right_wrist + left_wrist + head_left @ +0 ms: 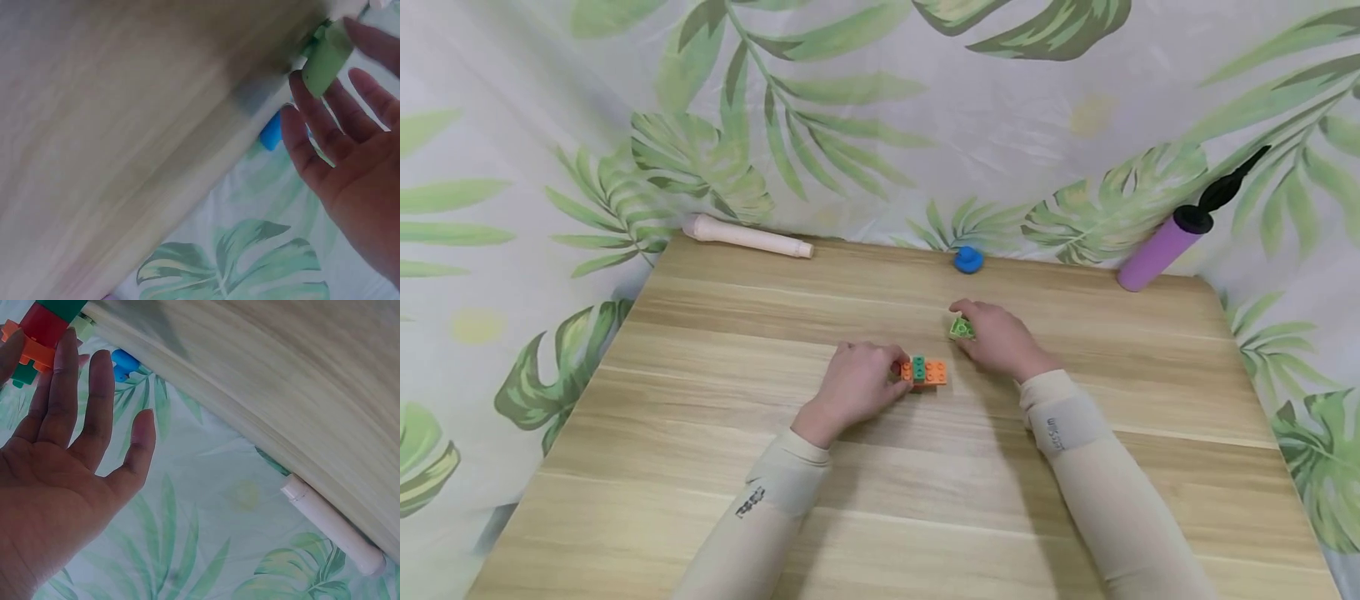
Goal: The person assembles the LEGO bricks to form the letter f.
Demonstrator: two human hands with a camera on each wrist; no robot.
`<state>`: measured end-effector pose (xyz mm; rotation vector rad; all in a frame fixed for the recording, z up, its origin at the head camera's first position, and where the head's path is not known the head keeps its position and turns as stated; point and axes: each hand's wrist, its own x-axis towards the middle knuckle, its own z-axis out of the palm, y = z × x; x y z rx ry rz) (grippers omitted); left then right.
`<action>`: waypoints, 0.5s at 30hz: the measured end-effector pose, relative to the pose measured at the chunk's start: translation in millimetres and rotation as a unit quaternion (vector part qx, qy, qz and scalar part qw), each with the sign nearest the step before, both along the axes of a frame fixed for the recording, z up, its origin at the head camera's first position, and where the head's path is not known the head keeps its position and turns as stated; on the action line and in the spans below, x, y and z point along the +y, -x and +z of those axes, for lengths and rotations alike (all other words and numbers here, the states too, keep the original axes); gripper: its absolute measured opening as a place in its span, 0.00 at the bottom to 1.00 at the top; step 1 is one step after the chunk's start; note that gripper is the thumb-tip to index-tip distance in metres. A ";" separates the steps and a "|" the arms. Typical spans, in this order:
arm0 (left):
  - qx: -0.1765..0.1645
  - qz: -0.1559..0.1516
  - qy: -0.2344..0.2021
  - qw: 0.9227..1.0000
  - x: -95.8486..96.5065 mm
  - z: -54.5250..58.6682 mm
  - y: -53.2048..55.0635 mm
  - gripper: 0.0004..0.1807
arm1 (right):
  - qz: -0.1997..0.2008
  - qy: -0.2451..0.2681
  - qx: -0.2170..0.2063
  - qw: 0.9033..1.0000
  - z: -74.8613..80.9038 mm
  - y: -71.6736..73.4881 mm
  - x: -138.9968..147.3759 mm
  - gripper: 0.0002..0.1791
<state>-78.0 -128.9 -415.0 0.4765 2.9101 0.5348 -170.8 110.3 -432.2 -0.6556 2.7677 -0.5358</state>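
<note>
A stack of toy building bricks sits near the middle of the table. On top, an orange brick point(936, 372) carries a small dark green brick point(918, 368); in the left wrist view a red brick point(42, 326) and another green brick point(64, 306) join on its other side. My left hand point(859, 379) pinches the orange brick's left end between thumb and fingers. Up and to the right of the stack, my right hand point(1000, 337) holds a light green brick point(962, 328) between thumb and fingers. The right wrist view shows that brick's smooth, rounded side point(326, 60).
Along the back edge of the wooden table point(700, 467) lie a pale pink stick point(752, 237) with a wider end and a small blue duck-like toy point(968, 260). A purple pump-like cylinder point(1157, 254) with a black top stands at back right. Leaf-patterned cloth point(865, 108) hangs behind.
</note>
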 end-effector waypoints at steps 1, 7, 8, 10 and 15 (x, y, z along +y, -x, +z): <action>-0.002 0.000 0.001 1.000 0.5 -0.7 -0.2 0.20 | 0.002 0.003 -0.001 1.000 -0.1 -0.8 -0.9 0.31; -0.001 0.001 0.000 1.000 0.9 -2.1 0.3 0.20 | 0.005 0.143 -0.007 0.990 11.8 -15.9 3.3 0.23; 0.002 0.000 0.000 1.000 0.9 -2.1 0.6 0.19 | 0.004 0.168 -0.008 0.986 14.0 -19.3 5.4 0.21; 0.006 -0.002 -0.001 1.000 0.9 -1.9 1.4 0.19 | -0.002 0.209 -0.019 0.978 17.7 -26.3 9.9 0.18; 0.006 -0.004 0.001 1.000 1.1 -2.1 2.5 0.19 | -0.049 0.263 -0.048 0.962 21.3 -38.0 15.8 0.17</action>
